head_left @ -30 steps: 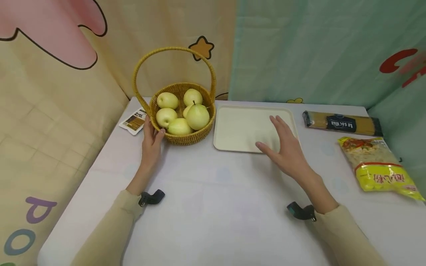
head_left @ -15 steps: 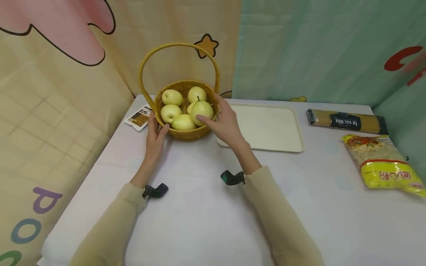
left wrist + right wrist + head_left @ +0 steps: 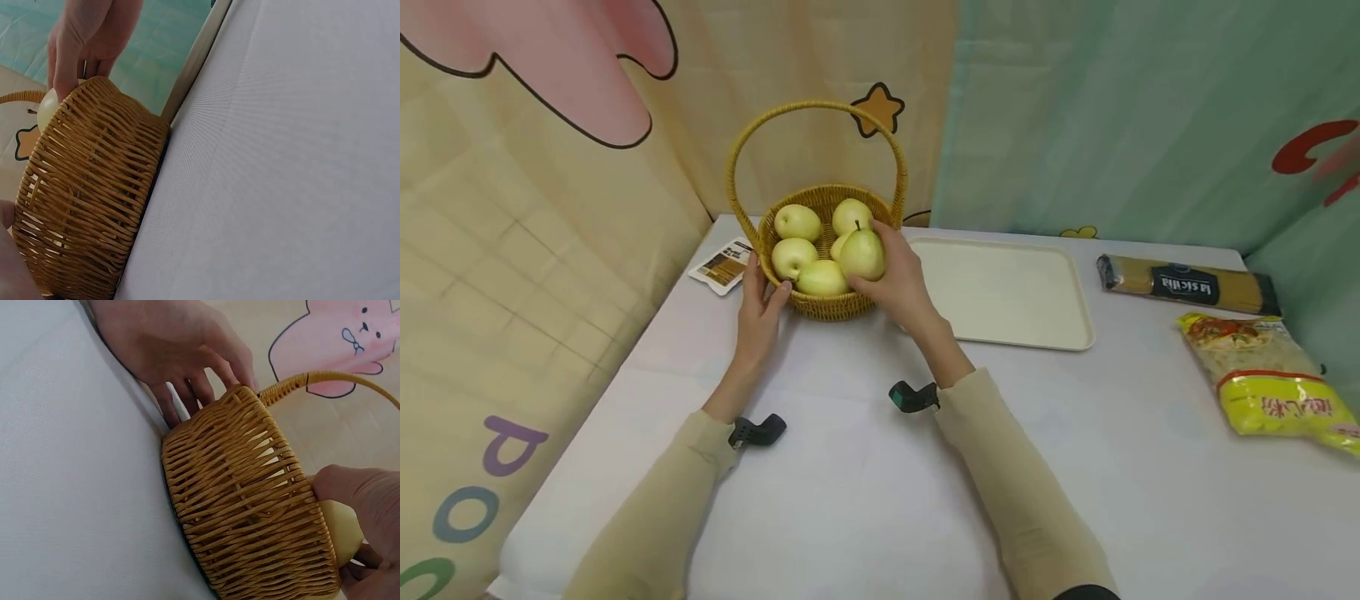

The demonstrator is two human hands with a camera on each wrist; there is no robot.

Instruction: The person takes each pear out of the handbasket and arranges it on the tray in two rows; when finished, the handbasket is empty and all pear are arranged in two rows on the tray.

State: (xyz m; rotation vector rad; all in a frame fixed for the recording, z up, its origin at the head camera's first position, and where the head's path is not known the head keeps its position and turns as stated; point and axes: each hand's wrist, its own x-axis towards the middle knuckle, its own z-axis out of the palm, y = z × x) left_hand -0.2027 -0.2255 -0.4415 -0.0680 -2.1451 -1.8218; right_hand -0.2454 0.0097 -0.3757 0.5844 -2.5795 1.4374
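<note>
Pear (image 3: 862,254) in my right hand (image 3: 901,282): pale yellow-green. Basket (image 3: 831,309) at my left hand (image 3: 758,317): golden-brown, woven pattern. Tray (image 3: 1011,296) right of my right hand: cream. My sleeves (image 3: 651,500): plain beige.

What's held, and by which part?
Right hand grips a pear by its sides; left hand holds the basket by its left side.

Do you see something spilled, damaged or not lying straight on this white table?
Nothing looks spilled or damaged. The yellow, partly clear plastic bag at far right and the flat white-and-brown packet beside the brown woven basket lie slanted, which seems ordinary.
</note>
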